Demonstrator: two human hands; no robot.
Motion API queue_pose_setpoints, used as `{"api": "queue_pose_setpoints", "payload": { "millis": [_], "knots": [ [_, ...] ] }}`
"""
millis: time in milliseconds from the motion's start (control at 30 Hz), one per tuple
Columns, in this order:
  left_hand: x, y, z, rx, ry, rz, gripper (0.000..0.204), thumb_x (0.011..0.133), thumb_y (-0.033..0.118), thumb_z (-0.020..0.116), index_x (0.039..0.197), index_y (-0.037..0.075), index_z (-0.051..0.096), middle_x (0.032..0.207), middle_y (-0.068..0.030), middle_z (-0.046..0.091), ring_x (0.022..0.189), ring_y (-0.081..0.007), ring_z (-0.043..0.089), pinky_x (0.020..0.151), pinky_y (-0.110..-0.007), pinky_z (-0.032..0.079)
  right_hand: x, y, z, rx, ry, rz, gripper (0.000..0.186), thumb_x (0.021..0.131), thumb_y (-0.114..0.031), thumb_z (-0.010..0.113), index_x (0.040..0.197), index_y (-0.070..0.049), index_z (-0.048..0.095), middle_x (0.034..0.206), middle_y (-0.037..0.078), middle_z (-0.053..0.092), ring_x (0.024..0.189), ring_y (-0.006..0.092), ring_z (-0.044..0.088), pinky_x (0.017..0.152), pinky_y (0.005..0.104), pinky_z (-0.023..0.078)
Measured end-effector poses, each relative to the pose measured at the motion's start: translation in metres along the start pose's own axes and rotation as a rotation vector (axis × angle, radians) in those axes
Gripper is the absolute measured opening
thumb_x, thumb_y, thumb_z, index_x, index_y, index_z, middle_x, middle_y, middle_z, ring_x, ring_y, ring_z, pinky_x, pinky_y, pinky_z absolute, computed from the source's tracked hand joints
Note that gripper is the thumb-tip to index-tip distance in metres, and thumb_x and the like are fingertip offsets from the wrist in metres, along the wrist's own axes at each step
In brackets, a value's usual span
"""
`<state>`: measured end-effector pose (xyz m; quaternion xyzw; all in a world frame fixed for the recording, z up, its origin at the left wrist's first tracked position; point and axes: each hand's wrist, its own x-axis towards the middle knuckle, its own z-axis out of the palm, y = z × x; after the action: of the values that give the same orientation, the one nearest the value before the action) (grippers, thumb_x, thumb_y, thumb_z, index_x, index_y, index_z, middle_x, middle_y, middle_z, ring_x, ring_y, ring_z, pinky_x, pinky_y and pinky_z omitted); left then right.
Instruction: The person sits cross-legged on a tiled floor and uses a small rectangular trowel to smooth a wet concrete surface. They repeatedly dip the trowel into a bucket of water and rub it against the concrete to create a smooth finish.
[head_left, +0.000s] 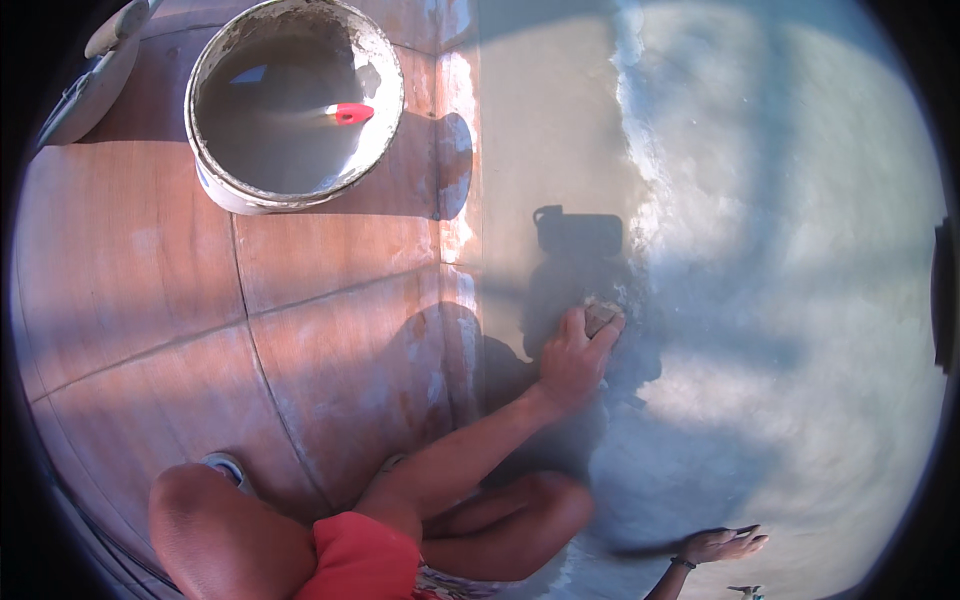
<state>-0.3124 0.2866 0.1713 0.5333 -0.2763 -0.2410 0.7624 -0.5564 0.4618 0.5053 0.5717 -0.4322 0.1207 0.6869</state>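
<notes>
My right hand (578,350) is shut on a small grey-brown block (603,318), which is pressed to the grey plastered wall (730,260) beside a pale, rough vertical streak. Shadows of my head and arm fall around it. The forearm crosses above my bent legs from the lower middle, by red fabric. My left hand is out of view. At the upper left stands a white bucket (200,160), crusted round the rim and partly filled with murky grey liquid, in which lies a brush with a red handle (352,113).
Reddish wooden-looking floor tiles (140,290) meet the wall along a smeared skirting strip (458,170). A pale container (90,100) sits at the top left edge. At the lower right, another person's hand (722,543) with a dark wristband reaches in near the wall.
</notes>
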Motion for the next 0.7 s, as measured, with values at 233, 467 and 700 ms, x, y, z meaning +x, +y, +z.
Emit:
{"api": "queue_pose_setpoints", "payload": {
  "millis": [233, 467, 700],
  "knots": [
    [0.056, -0.005, -0.003, 0.032, 0.039, -0.147, 0.035, 0.081, 0.009, 0.069, 0.115, 0.019, 0.068, 0.097, -0.0150, 0.048, 0.080, -0.0335, 0.060, 0.062, -0.043, 0.055, 0.005, 0.000, 0.002, 0.000, 0.000, -0.044, 0.074, 0.102, -0.059, 0.026, 0.141, -0.001, 0.048, 0.154, 0.022, 0.035, 0.144, 0.0405, 0.027, 0.115, 0.0581, 0.021],
    [0.028, -0.022, -0.001, 0.024, 0.043, -0.175, 0.034, 0.080, 0.006, 0.071, 0.112, 0.017, 0.069, 0.099, -0.0147, 0.050, 0.080, -0.0316, 0.061, 0.061, -0.040, 0.055, 0.002, 0.005, 0.002, 0.013, -0.040, 0.010, 0.078, 0.101, -0.061, 0.024, 0.140, 0.003, 0.047, 0.155, 0.025, 0.029, 0.146, 0.0415, 0.022, 0.114, 0.0594, 0.024],
    [-0.006, 0.015, 0.006, 0.013, 0.029, 0.024, 0.035, 0.081, 0.007, 0.070, 0.114, 0.018, 0.069, 0.097, -0.0147, 0.051, 0.081, -0.0327, 0.062, 0.063, -0.040, 0.056, 0.004, -0.003, 0.003, 0.052, 0.003, 0.034, 0.075, 0.102, -0.060, 0.025, 0.141, 0.000, 0.047, 0.154, 0.023, 0.035, 0.144, 0.0409, 0.027, 0.114, 0.0589, 0.019]
  ]
}}
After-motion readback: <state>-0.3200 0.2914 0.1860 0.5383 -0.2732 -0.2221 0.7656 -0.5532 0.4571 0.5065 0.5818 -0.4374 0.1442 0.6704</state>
